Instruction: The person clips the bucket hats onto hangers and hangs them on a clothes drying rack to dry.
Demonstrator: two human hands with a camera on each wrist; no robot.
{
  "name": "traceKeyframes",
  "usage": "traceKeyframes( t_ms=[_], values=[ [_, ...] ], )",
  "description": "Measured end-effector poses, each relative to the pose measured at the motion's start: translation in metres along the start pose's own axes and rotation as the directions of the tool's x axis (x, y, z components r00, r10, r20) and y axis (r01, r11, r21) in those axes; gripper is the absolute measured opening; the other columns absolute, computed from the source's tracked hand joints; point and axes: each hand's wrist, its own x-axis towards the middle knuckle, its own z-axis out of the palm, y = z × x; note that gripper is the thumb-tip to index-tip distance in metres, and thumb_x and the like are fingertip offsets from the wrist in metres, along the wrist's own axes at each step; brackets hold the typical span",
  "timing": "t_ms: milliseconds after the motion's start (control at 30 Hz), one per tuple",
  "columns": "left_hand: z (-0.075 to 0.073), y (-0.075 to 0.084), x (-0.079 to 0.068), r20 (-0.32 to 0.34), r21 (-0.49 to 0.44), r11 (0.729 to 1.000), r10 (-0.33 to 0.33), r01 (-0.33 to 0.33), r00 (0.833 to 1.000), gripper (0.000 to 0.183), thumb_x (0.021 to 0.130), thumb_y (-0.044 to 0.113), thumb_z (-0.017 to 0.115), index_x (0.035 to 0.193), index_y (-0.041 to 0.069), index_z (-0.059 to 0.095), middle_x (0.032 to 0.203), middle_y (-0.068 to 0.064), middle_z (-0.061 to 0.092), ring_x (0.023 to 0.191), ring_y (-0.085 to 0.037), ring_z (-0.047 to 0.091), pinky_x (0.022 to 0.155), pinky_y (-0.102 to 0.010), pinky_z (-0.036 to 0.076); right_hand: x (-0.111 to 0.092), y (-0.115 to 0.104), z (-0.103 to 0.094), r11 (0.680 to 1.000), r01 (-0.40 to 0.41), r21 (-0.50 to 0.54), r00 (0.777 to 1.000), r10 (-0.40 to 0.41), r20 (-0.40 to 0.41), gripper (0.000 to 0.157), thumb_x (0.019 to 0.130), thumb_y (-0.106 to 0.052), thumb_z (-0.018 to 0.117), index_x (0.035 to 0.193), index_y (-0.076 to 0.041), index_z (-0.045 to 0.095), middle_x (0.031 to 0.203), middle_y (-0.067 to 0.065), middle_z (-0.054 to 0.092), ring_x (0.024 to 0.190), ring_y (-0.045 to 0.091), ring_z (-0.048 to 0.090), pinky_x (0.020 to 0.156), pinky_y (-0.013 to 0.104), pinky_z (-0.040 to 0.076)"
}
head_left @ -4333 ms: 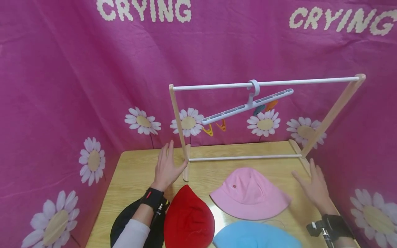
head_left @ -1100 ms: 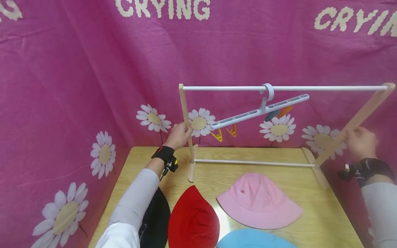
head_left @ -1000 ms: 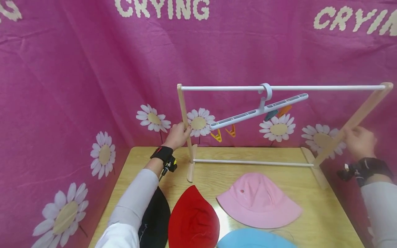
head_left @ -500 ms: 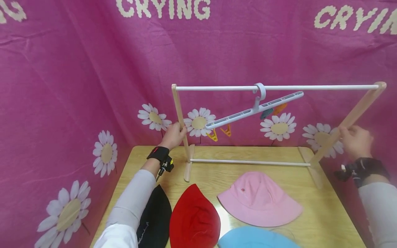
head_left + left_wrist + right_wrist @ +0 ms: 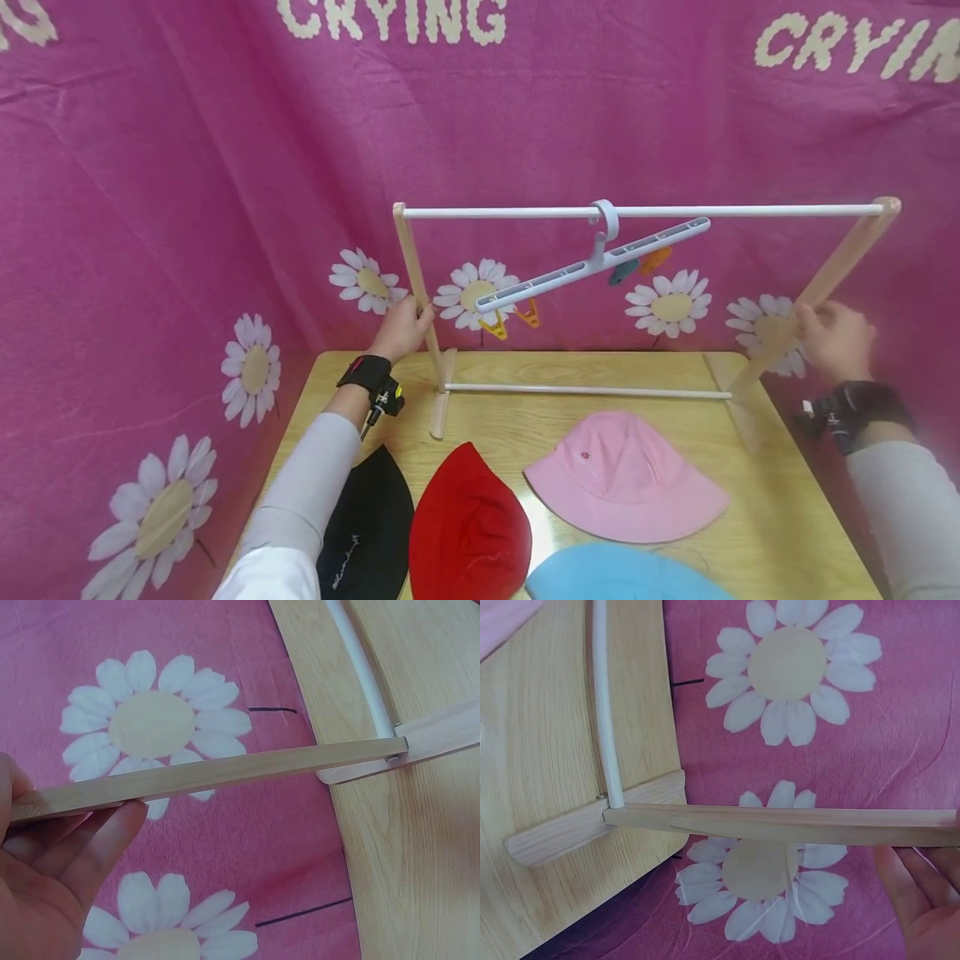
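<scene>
A small drying rack with wooden posts and white rods stands at the back of the table. My left hand (image 5: 402,328) grips its left post (image 5: 225,771), fingers wrapped partway round the wood. On the other side my right hand (image 5: 836,340) holds the right post (image 5: 780,823) at about mid-height. From the top rod (image 5: 510,213) hangs a pale grey hanger (image 5: 592,265), tilted with its left end lower. Two yellow-orange clips (image 5: 493,325) dangle near its left end. A grey-blue clip (image 5: 623,272) and an orange clip (image 5: 655,260) hang toward its right.
Bucket hats lie on the wooden table (image 5: 480,421) in front of the rack: a black hat (image 5: 371,525), a red hat (image 5: 471,529), a pink hat (image 5: 626,479) and a light blue hat (image 5: 622,575). A pink flowered cloth (image 5: 187,167) surrounds the table.
Earlier both hands were open, low beside the rack's feet; later they grip the posts. Over the last second the rack, with its hanger, has slid left along the table.
</scene>
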Motion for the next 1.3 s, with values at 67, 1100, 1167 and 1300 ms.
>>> traceKeyframes(
  t_ms=[67, 1100, 1167, 1300],
  values=[
    [-0.003, -0.002, -0.001, -0.003, -0.014, 1.000, 0.008, -0.008, 1.000, 0.025, 0.110, 0.023, 0.050, 0.103, 0.001, 0.056, 0.069, -0.003, 0.043, 0.051, -0.015, 0.038, 0.046, -0.028, 0.032, -0.002, -0.004, 0.002, 1.000, 0.004, 0.028, 1.000, -0.004, -0.003, 0.052, 0.110, -0.029, 0.045, 0.132, 0.016, 0.059, 0.120, 0.039, 0.065, 0.071, 0.001, 0.060, 0.087, 0.040, 0.049],
    [-0.036, -0.027, -0.020, -0.059, -0.009, 1.000, 0.005, -0.005, 0.998, 0.029, 0.109, 0.018, 0.052, 0.119, -0.008, 0.061, 0.091, -0.021, 0.063, 0.065, -0.020, 0.050, 0.053, -0.030, 0.040, -0.020, -0.041, 0.029, 0.995, 0.088, 0.048, 0.992, -0.083, -0.099, 0.044, 0.107, -0.025, 0.050, 0.124, 0.014, 0.063, 0.114, 0.041, 0.065, 0.113, 0.062, 0.057, 0.103, 0.069, 0.037],
    [-0.038, -0.028, -0.021, -0.062, 0.002, 1.000, 0.008, -0.008, 0.998, 0.032, 0.109, 0.019, 0.052, 0.122, -0.009, 0.062, 0.099, -0.024, 0.068, 0.069, -0.022, 0.053, 0.055, -0.030, 0.041, -0.021, -0.043, 0.030, 0.995, 0.094, 0.033, 0.990, -0.090, -0.107, 0.043, 0.107, -0.025, 0.051, 0.123, 0.012, 0.065, 0.114, 0.041, 0.065, 0.114, 0.063, 0.055, 0.097, 0.071, 0.037],
    [-0.041, -0.034, -0.023, -0.066, 0.031, 0.999, 0.010, -0.008, 0.998, 0.035, 0.111, 0.025, 0.049, 0.122, -0.004, 0.066, 0.103, -0.023, 0.069, 0.074, -0.024, 0.055, 0.058, -0.031, 0.042, -0.023, -0.048, 0.033, 0.998, 0.060, 0.026, 0.996, -0.058, -0.070, 0.045, 0.108, -0.030, 0.050, 0.126, 0.009, 0.063, 0.115, 0.040, 0.064, 0.113, 0.062, 0.052, 0.081, 0.064, 0.041]
  ],
)
